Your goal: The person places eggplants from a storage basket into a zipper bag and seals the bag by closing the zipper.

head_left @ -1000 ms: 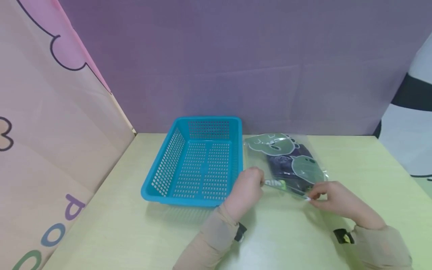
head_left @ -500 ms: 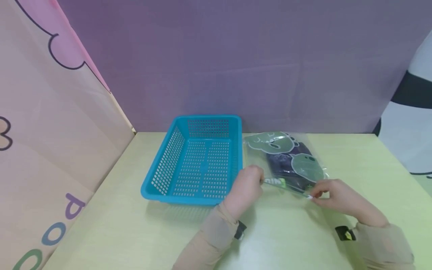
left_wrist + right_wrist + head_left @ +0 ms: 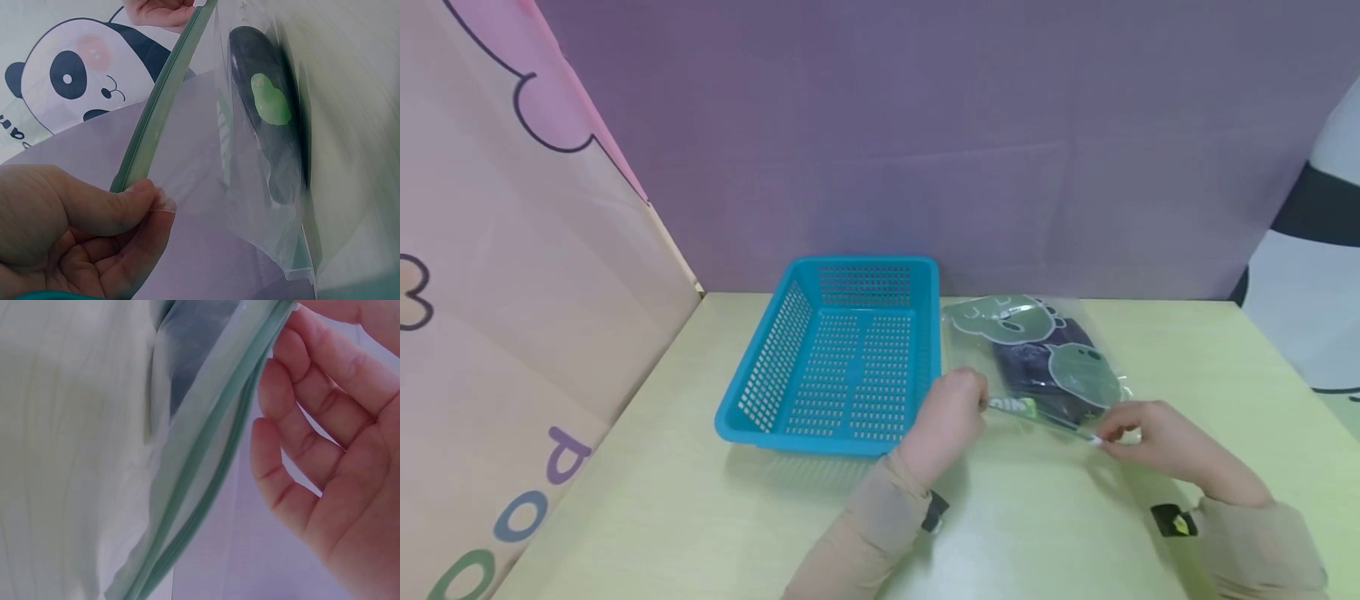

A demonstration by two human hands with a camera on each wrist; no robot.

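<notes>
A clear zip bag (image 3: 973, 350) with green cartoon prints lies on the table right of the blue basket. Inside is a dark purple, folded-looking item (image 3: 1026, 367); its kind is unclear. My left hand (image 3: 946, 417) pinches the left end of the bag's green zip strip (image 3: 156, 112), between thumb and finger. At the right end, my right hand (image 3: 1161, 442) pinches the edge near a small white tab (image 3: 1097, 440). In the right wrist view, the two green strips (image 3: 206, 437) stand apart along their middle. The right hand's other fingers are loosely bent.
The blue plastic basket (image 3: 827, 446) with perforated sides stands left of the bag, close to my left hand. A purple backdrop (image 3: 880, 150) rises behind the pale table (image 3: 1037, 533). Printed cloth (image 3: 512, 250) hangs at the left.
My right hand has moved slightly right, and the white tab with it. The left hand stays at its end of the strip. Basket and bag lie about where they were.
</notes>
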